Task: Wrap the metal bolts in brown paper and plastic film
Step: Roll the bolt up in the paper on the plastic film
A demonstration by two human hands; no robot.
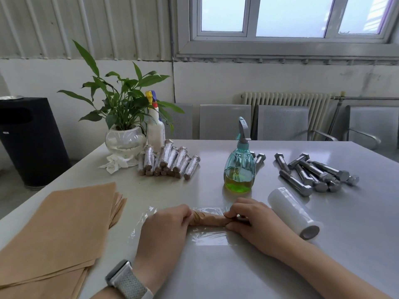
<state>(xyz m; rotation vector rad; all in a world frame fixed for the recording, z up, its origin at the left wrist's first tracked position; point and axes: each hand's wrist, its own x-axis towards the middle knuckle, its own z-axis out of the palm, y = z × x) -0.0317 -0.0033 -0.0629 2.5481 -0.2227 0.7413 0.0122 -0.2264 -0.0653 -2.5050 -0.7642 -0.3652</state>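
Note:
A bolt rolled in brown paper [208, 220] lies crosswise on a sheet of clear plastic film [207, 237] spread on the table near me. My left hand [166, 225] grips the roll's left end. My right hand [252, 221] pinches its right end, fingers curled over it. A stack of brown paper sheets [58, 229] lies at the left. The roll of plastic film [293, 212] rests to the right of my right hand. Several bare metal bolts [313, 173] are piled at the right. Several wrapped bolts [170, 160] are heaped at the back.
A teal spray bottle [239, 167] with green liquid stands just beyond my hands. A potted plant [125, 134], a white spray bottle [155, 128] and a crumpled tissue [116, 162] sit at the table's far left corner. Metal chairs [280, 123] line the far side.

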